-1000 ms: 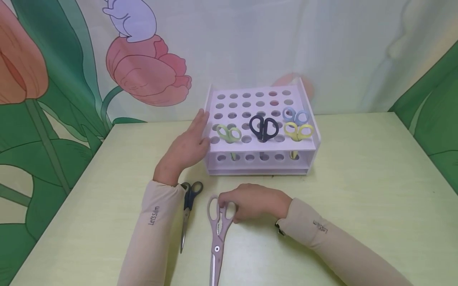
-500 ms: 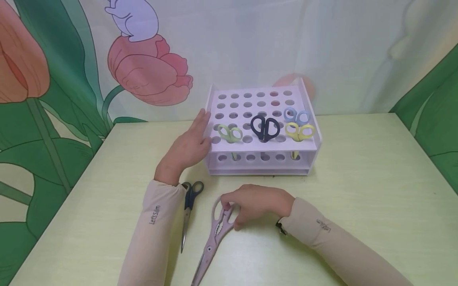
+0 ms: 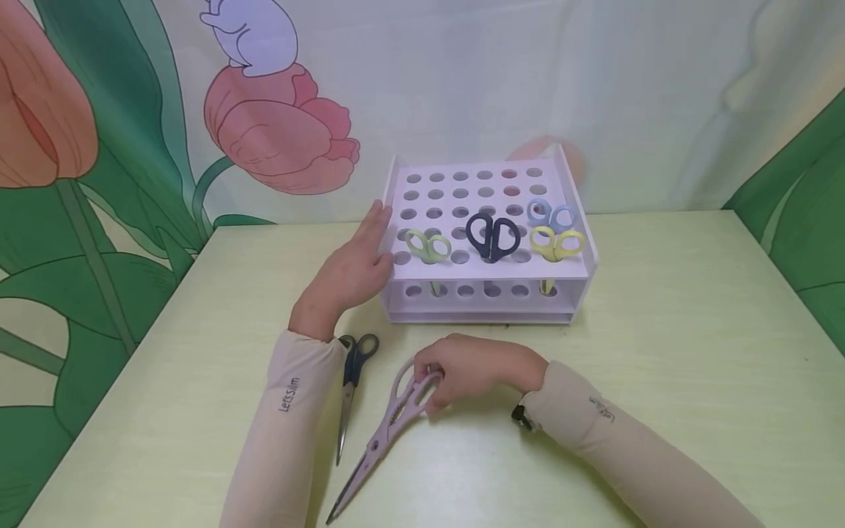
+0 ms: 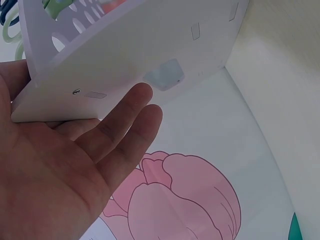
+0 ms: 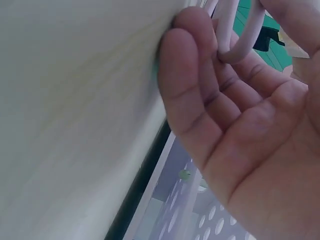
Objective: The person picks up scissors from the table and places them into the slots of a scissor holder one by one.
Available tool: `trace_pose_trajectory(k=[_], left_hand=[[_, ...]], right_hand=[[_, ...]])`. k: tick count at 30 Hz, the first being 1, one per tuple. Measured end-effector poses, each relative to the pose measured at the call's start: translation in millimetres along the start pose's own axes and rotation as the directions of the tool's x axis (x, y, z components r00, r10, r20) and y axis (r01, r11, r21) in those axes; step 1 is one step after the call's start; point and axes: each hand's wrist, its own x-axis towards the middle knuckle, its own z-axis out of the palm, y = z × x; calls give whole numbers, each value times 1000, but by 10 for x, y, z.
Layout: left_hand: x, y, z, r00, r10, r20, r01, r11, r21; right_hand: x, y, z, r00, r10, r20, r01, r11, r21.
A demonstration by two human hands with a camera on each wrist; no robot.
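My right hand (image 3: 469, 370) pinches the handle loops of mauve-pink scissors (image 3: 375, 446) in front of the rack. Their closed blades point down and left; in the right wrist view part of a handle loop (image 5: 227, 27) shows at the fingers. My left hand (image 3: 350, 271) rests against the left side of a white rack (image 3: 475, 270) with rows of round holes, its fingers straight along the panel (image 4: 125, 75) in the left wrist view. Dark-handled scissors (image 3: 354, 370) lie on the table between the arms, one loop partly covered by the left sleeve.
In the rack stand green scissors (image 3: 429, 253), black scissors (image 3: 491, 253), yellow scissors (image 3: 557, 251) and light blue scissors (image 3: 561, 216), handles up. The pale table (image 3: 693, 352) extends to both sides. A printed curtain (image 3: 462, 73) hangs behind the rack.
The mauve-pink scissors have swung round so their tips moved from pointing straight down to down-left. My right hand has shifted slightly right and up. My left hand stays at the rack.
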Motion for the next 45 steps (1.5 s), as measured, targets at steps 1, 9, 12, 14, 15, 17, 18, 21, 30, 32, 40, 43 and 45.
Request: trace_pose_trajectory(k=[1, 9, 12, 14, 15, 17, 18, 21, 30, 32, 40, 43, 45], left_hand=[[2, -1, 1, 1000, 1, -2, -1, 1000, 0], [16, -9, 10, 1000, 5, -9, -5, 1000, 6], [12, -6, 13, 1000, 3, -13, -3, 1000, 9], [11, -10, 17, 1000, 3, -15, -3, 1000, 9], [11, -13, 19, 1000, 4, -16, -3, 1000, 10], [13, -12, 19, 1000, 7, -18, -6, 1000, 9], [14, -12, 20, 1000, 8, -19, -8, 1000, 7], [12, -12, 21, 1000, 11, -18, -11, 1000, 6], [4, -9, 12, 1000, 15, -15, -15, 1000, 2], [4, -4, 11, 1000, 9, -12, -9, 1000, -2], [12, -10, 9, 1000, 6, -4, -6, 1000, -6], [9, -10, 12, 1000, 10, -4, -10, 1000, -9], [10, -10, 15, 1000, 8, -6, -8, 1000, -14]], right_hand=[[1, 3, -10, 1000, -5, -2, 5, 1000, 0], [-47, 35, -150, 996, -91, -22, 93, 981, 172], [-95, 3, -215, 991, -131, -28, 134, 961, 242], [-122, -23, -252, 988, -151, -42, 156, 954, 255], [-134, -35, -269, 986, -156, -52, 164, 954, 252], [-159, -63, -299, 985, -160, -65, 172, 949, 265], [-169, -74, -312, 984, -163, -67, 176, 944, 279], [-207, -113, -346, 986, -156, -63, 169, 932, 321], [-349, -249, -450, 985, -153, -80, 171, 936, 307], [-388, -280, -475, 983, -164, -83, 182, 936, 301], [-550, -340, -594, 974, -185, -129, 218, 923, 318], [-623, -337, -658, 969, -184, -165, 230, 915, 332], [-683, -336, -708, 965, -179, -190, 235, 913, 333]])
